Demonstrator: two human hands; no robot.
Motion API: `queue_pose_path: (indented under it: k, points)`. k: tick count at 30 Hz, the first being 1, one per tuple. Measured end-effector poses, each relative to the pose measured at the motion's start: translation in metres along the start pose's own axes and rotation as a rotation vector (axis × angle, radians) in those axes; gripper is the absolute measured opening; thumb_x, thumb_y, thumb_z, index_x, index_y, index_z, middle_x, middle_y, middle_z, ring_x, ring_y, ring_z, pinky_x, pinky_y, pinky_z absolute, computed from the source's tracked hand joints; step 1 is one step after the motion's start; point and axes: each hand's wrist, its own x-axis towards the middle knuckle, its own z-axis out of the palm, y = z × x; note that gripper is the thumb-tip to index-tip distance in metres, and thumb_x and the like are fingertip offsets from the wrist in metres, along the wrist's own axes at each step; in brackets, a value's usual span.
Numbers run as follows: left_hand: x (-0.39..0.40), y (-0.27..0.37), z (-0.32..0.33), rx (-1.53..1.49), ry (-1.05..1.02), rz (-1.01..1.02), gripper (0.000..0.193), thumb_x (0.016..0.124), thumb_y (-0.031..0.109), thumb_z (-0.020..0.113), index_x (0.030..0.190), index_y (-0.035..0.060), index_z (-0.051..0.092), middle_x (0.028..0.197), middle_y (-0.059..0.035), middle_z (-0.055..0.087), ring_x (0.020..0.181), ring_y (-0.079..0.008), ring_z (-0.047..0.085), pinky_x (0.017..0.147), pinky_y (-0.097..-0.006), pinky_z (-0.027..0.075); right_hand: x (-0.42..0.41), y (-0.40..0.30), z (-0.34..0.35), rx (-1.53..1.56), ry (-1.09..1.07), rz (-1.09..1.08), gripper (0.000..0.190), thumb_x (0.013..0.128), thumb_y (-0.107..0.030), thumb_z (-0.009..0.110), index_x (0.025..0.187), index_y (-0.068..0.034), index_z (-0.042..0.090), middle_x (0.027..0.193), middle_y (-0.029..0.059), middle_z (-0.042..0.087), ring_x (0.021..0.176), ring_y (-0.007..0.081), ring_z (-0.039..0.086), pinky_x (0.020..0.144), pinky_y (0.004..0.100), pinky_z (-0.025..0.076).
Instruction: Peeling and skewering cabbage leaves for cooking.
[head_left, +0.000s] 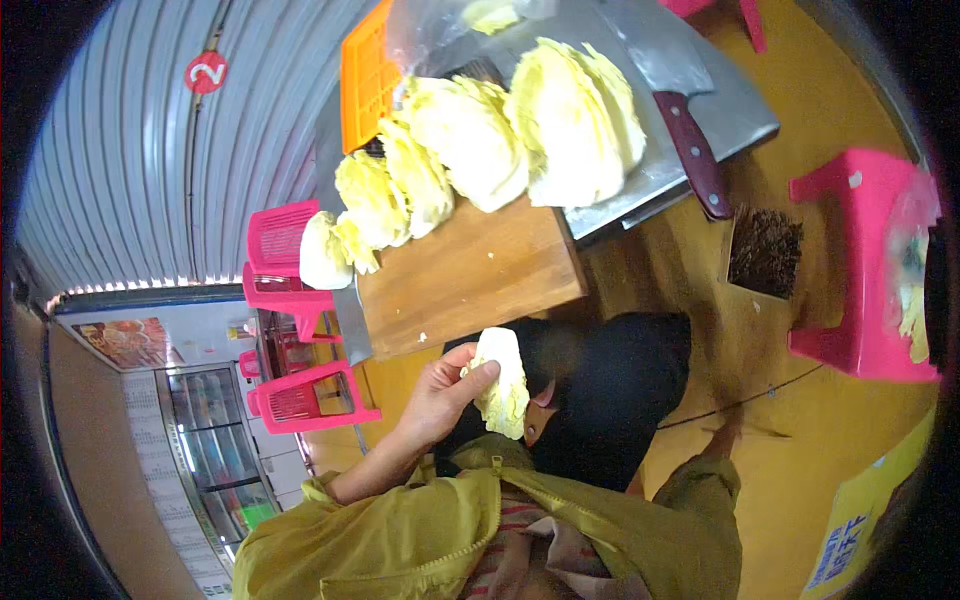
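My left hand (446, 394) pinches a pale napa cabbage leaf (504, 386) between thumb and fingers, above my lap and just short of the cutting board. My right hand (726, 435) hangs low to the right, blurred, so its fingers cannot be made out. Small scraps dot the wooden cutting board (472, 274) before me. Along its far side lie several napa cabbage pieces (469, 142), largest at the right, with a small one (326, 251) at the left end. Right of them, a cleaver (690, 142) rests on the metal table, its wooden handle jutting past the edge.
The metal table (739, 124) bears an orange plastic basket (367, 82) and a clear plastic bag (442, 30). A pink stool (847, 262) at right carries a bag with leaves. On the floor lies a dark square object (765, 251). Pink chairs (315, 397) stand left, near a corrugated shutter (150, 165).
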Motion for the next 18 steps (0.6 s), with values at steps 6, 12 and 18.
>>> queue_pose_path:
  k: [6,12,18]
  points:
    - [0.007,0.029,-0.036,0.421,0.048,0.333,0.021,0.085,0.017,0.053,0.1,0.0027,0.057,0.086,-0.0068,0.06,0.076,-0.0151,0.057,0.067,-0.0265,0.045,0.031,0.031,-0.092,0.118,0.126,-0.153,0.052,0.081,-0.039,0.053,0.118,-0.004,0.045,0.094,0.0114,0.056,0.075,0.0188,0.057,0.058,0.0326,0.048]
    - [0.054,0.031,-0.085,0.874,0.162,0.765,0.025,0.078,0.015,0.054,0.099,0.0017,0.056,0.089,-0.0163,0.056,0.082,-0.0318,0.054,0.072,-0.0353,0.044,0.078,0.08,-0.187,0.255,0.276,-0.327,0.057,0.079,-0.04,0.057,0.12,-0.003,0.044,0.1,0.0126,0.056,0.081,0.0192,0.059,0.062,0.0336,0.05]
    - [0.089,0.001,-0.117,0.612,0.107,0.824,0.028,0.077,0.016,0.058,0.102,0.0036,0.054,0.091,-0.0143,0.057,0.085,-0.0304,0.056,0.076,-0.0357,0.044,-0.235,-0.097,-0.118,0.624,-0.191,-0.85,0.043,0.09,-0.026,0.043,0.126,-0.002,0.038,0.051,-0.0063,0.026,0.041,0.0017,0.025,0.036,0.0166,0.02]
